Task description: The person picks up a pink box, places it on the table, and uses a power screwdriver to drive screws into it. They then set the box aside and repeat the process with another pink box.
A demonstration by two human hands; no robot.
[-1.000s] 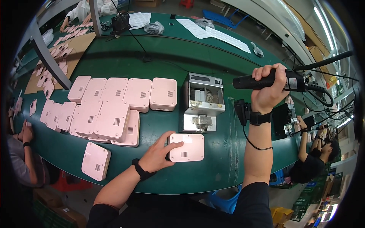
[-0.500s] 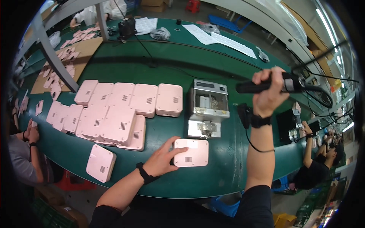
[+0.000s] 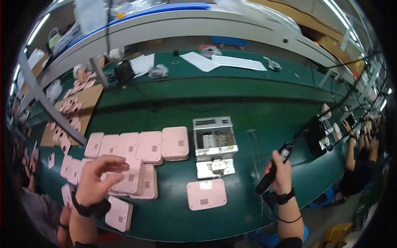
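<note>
My left hand point(image 3: 99, 178) is raised over the pink boxes point(image 3: 129, 175) at the left, fingers apart, holding nothing. Wrapped in my right hand point(image 3: 283, 173) is a black electric screwdriver point(image 3: 268, 180), slanting with its upper end toward the far right; its bit is not clearly seen. A single pink box point(image 3: 215, 197) with corner holes, a small vent grille and a pale label lies flat between my hands, untouched. Just beyond it stands a silver screw feeder point(image 3: 215, 142) with an open top tray.
Another pink box point(image 3: 118, 215) lies near the front edge, by my left wrist. Small pink parts cover a brown cardboard sheet point(image 3: 89, 111) at far left. A grey shelf frame point(image 3: 178, 31) crosses above. Co-workers sit at both sides; a black device point(image 3: 313, 134) stands at right.
My left hand has let go of the single pink box and moved left over the stacked ones. My right hand has lowered with the electric screwdriver. The view has tilted upward.
</note>
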